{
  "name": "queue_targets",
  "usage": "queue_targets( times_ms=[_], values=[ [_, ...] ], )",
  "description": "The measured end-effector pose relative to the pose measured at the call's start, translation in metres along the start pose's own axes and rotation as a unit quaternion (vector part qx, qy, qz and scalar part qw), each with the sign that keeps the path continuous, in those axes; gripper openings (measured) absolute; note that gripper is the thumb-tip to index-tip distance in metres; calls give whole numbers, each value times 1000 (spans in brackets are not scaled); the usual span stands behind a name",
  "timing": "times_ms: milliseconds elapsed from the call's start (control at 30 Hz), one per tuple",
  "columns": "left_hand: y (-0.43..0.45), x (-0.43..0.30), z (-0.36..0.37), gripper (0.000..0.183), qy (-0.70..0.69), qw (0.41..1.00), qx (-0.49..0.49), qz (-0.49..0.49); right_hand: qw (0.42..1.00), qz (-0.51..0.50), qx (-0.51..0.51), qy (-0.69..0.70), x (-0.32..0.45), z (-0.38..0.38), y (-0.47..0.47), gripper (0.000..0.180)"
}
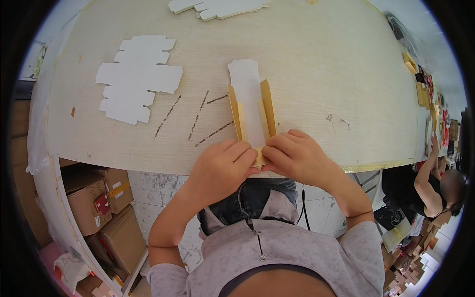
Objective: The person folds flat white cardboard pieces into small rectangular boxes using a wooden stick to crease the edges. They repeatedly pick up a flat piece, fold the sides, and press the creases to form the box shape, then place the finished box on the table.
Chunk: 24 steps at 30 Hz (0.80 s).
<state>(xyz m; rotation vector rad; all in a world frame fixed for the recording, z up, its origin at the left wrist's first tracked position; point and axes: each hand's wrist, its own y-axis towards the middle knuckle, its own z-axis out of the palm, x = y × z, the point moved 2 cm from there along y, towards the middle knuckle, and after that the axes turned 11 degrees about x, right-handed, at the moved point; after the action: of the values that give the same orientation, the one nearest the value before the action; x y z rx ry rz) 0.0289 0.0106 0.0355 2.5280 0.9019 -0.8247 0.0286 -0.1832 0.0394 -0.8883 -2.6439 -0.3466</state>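
A partly folded cardboard box (249, 96), white inside with yellow outer faces, lies on the wooden table near its front edge. Its long side walls stand up, and a white end flap lies flat at the far end. My left hand (222, 170) grips the near left corner, its fingers curled over the yellow near wall. On the near right corner my right hand (297, 157) holds the same wall, the thumbs of both hands close together. The fingers partly hide this near end.
Flat white box blanks (137, 80) lie at the left, more blanks (222, 7) at the far edge. Cardboard cartons (124, 237) fill a shelf below left. Another person (430, 185) works at the right, by small yellow boxes (420, 94).
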Motion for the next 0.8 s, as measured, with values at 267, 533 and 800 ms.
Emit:
queue_targets(
  times_ms=[267,533,800],
  values=[
    [4,1,0,30,-121,988,83,-48,996,23,82,-12,6,3,-2,22],
    [-4,11,-11,21,-49,996,78,0,993,-37,12,-107,-13,-14,-1,26],
    [-10,-18,0,25,70,994,-78,19,987,30,-66,-141,13,5,1,12]
  ],
)
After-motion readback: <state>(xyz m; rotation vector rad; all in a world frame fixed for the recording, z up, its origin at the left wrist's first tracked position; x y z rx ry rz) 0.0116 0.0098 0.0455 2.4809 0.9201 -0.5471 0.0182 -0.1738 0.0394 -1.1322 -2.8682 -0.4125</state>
